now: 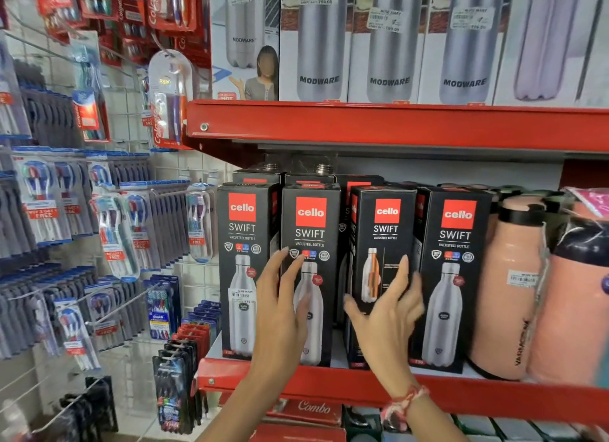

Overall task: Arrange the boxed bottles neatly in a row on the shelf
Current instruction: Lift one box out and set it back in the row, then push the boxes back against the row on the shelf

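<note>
Several black boxed bottles stand in a row on the red shelf (329,387). The leftmost box (242,244) and the second box (311,230) face front. The third box (384,237) is turned slightly and set apart from the second by a gap. A fourth box (456,244) stands to its right. More boxes stand behind. My left hand (280,310) lies with fingers spread over the seam between the first and second boxes. My right hand (387,313) is open against the front of the third box, thumb at its left edge.
Peach flasks (507,293) crowd the shelf to the right of the boxes. An upper red shelf (395,125) carries white bottle boxes. Toothbrush packs (115,237) hang on a wire rack at the left. A lower shelf holds red cartons (313,408).
</note>
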Motion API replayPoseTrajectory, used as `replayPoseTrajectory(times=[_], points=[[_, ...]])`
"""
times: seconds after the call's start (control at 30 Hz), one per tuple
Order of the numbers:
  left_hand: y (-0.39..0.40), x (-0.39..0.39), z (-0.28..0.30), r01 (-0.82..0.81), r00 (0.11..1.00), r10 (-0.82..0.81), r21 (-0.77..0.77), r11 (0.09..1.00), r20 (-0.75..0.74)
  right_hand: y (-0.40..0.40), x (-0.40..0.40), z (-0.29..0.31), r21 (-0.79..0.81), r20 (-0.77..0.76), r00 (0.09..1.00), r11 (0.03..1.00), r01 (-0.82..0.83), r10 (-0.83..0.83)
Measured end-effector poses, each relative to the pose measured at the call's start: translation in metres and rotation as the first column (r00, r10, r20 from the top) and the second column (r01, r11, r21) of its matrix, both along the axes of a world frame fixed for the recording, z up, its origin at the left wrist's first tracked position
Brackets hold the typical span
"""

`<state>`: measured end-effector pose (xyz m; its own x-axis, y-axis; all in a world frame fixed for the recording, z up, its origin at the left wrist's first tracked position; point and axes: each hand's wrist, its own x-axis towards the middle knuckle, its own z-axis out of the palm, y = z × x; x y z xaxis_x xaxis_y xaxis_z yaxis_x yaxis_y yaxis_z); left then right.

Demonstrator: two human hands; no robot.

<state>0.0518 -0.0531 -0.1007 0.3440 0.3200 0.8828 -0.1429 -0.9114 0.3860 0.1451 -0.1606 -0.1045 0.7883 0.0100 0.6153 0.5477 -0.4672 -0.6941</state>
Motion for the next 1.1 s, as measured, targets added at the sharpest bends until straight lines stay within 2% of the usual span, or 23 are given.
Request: replayPoseTrajectory(times=[0.07, 0.2, 0.33, 0.47, 0.57, 0.63, 0.7, 0.87, 0.97, 1.1], points=[[-0.008, 0.001, 0.003, 0.035, 0.999, -0.035, 0.003, 0.999, -0.009, -0.001, 0.002, -0.006, -0.037, -0.096, 0.992, 0.996, -0.084, 0.08], [-0.017, 0.001, 0.002, 0.139, 0.987, -0.145, -0.087, 0.986, -0.068, -0.01, 0.012, -0.008, 0.022, -0.048, 0.991, 0.992, -0.127, 0.128], [-0.026, 0.003, 0.008, 0.232, 0.96, -0.253, -0.164, 0.959, -0.12, -0.039, 0.022, 0.002, 0.072, 0.065, 0.941, 0.939, -0.335, 0.331], [-0.041, 0.01, 0.022, 0.243, 0.925, -0.271, -0.136, 0.961, -0.266, -0.075, 0.022, 0.027, 0.061, 0.13, 0.844, 0.845, -0.531, 0.52], [-0.054, 0.012, 0.026, 0.293, 0.887, -0.347, -0.209, 0.933, -0.304, -0.104, 0.014, 0.04, 0.094, 0.057, 0.753, 0.748, -0.657, 0.655], [-0.06, 0.013, 0.024, 0.393, 0.822, -0.489, -0.33, 0.858, -0.292, -0.12, 0.011, 0.041, 0.104, -0.018, 0.705, 0.703, -0.704, 0.709], [-0.064, 0.014, 0.021, 0.439, 0.794, -0.55, -0.384, 0.813, -0.259, -0.128, 0.014, 0.041, 0.076, -0.065, 0.671, 0.675, -0.734, 0.738], [-0.075, 0.039, 0.013, 0.3, 0.903, -0.382, -0.35, 0.887, -0.195, -0.121, 0.031, 0.05, 0.123, -0.184, 0.555, 0.58, -0.806, 0.811], [-0.077, 0.053, 0.01, 0.19, 0.941, -0.27, -0.34, 0.921, -0.202, -0.1, 0.039, 0.049, 0.101, -0.193, 0.555, 0.579, -0.809, 0.809], [-0.078, 0.065, 0.0, 0.103, 0.954, -0.195, -0.357, 0.928, -0.23, -0.076, 0.046, 0.035, 0.24, -0.199, 0.573, 0.606, -0.758, 0.795]])
